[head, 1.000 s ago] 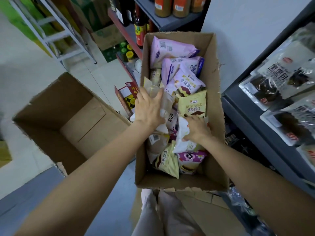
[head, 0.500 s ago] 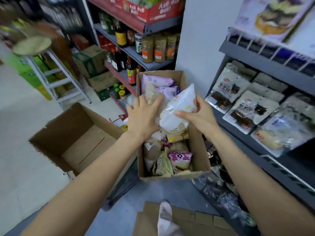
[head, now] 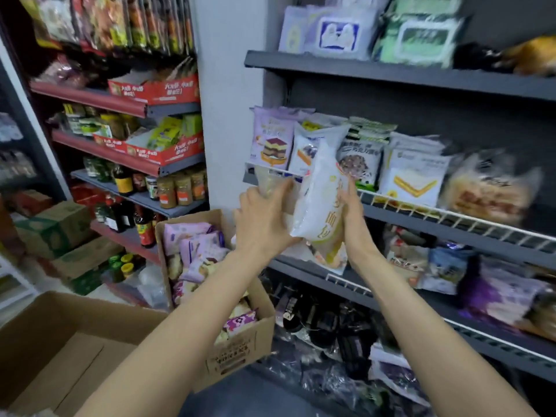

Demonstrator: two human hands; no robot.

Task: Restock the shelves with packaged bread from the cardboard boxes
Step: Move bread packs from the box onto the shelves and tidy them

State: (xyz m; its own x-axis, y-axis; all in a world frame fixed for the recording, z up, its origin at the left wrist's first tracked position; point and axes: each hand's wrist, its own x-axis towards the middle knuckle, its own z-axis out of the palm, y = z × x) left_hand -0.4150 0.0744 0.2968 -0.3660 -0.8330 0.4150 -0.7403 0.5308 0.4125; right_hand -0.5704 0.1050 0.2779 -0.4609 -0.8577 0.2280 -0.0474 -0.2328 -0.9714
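A: Where was the white bread packet [head: 319, 203]?
B: Clamped between both hands, left hand [head: 264, 219] and right hand [head: 353, 218], before the wire-fronted shelf [head: 421, 207]. Slippery film might slide, or nudge shelved packets off

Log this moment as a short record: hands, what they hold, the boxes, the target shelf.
left hand: grips a clear bread pack
right hand: holds a white bread pack upright
position of packs: raised in front of the wire-fronted shelf, not yet set down
shelf contents: bread and cake packs standing in a row behind the wire rail
full box: on the floor below the hands, many packs left inside
second box: open, at lower left; no goods visible in it
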